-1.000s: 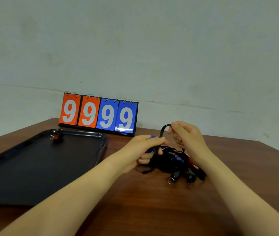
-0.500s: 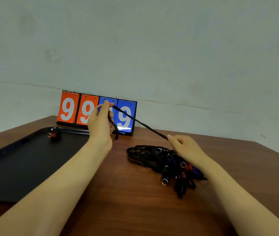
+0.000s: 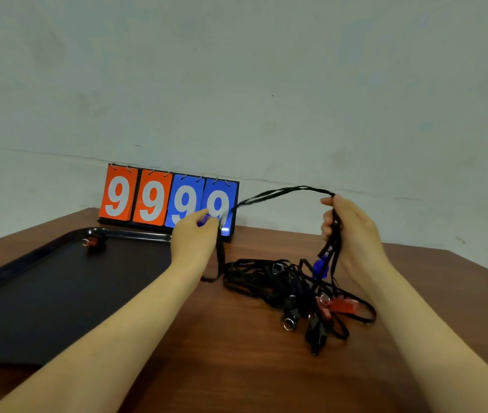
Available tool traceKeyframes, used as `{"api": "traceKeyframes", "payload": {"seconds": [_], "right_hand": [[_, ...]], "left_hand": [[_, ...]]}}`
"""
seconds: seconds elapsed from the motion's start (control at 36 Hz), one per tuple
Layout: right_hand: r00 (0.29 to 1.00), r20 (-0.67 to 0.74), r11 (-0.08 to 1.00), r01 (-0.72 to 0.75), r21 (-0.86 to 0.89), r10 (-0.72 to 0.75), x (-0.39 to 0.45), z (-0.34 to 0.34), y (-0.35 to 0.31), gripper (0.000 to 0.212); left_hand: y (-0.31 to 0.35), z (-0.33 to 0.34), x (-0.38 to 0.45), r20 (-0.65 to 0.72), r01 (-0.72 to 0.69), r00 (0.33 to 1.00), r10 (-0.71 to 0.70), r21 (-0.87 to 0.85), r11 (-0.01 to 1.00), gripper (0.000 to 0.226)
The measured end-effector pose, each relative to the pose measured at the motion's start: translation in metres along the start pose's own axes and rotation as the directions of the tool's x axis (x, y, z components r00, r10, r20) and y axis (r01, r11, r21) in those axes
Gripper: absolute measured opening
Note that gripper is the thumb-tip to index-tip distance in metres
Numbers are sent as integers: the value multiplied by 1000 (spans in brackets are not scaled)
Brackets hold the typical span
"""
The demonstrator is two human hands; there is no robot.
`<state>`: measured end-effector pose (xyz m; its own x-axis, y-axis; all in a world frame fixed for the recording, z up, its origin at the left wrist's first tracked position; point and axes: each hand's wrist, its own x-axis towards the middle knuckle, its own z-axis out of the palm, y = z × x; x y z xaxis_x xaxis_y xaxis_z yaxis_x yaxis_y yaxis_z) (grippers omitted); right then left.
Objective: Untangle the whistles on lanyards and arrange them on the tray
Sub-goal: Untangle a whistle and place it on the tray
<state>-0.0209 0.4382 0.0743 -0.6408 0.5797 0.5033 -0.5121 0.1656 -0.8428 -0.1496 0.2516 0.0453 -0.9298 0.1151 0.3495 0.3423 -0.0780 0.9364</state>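
The right hand (image 3: 353,234), having risen off the table, is now gripping several cords above the tangle (image 3: 293,293), while the left hand (image 3: 196,238) is pinching a blue whistle (image 3: 204,219) beside the tray (image 3: 22,293), drawing one lanyard (image 3: 278,193) free.

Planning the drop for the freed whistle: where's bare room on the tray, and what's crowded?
Free: most of the tray, from the red whistle at its far rim to the near edge. Also bare table between the forearms. Crowded: the lanyard tangle under the right hand, right of the left hand.
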Motion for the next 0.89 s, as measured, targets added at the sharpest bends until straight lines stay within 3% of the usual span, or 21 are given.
{"api": "traceKeyframes", "payload": {"seconds": [0.06, 0.17, 0.28, 0.42, 0.5, 0.67, 0.78, 0.89], "right_hand": [[997, 75, 993, -17, -119, 26, -3, 3, 2, 24], [971, 233, 963, 24, -269, 42, -10, 11, 6, 30], [948, 313, 945, 49, -323, 58, -18, 19, 11, 31], [943, 325, 919, 64, -390, 72, -22, 23, 19, 32], [950, 304, 911, 62, -408, 71, -21, 23, 20, 31], [933, 351, 874, 104, -474, 79, -22, 22, 18, 23], [919, 373, 840, 102, -533, 125, -24, 22, 20, 15], [935, 342, 825, 118, -552, 95, -24, 22, 20, 16]], "left_hand": [[2, -1, -3, 20, 15, 1000, -15, 1, 1000, 44], [9, 1, -12, 55, -119, 991, 119, 1, 993, 43], [13, 8, -21, 245, -191, 952, 182, 12, 982, 37], [13, 18, -35, 490, -108, 869, 73, 44, 993, 25], [8, 21, -36, 561, -34, 828, -2, 53, 998, 25], [14, 13, -25, 409, 133, 909, -81, -101, 986, 22], [16, 2, -13, 271, 67, 962, -33, -118, 991, 23], [13, -1, -10, 216, 56, 976, -26, -137, 989, 19]]}}
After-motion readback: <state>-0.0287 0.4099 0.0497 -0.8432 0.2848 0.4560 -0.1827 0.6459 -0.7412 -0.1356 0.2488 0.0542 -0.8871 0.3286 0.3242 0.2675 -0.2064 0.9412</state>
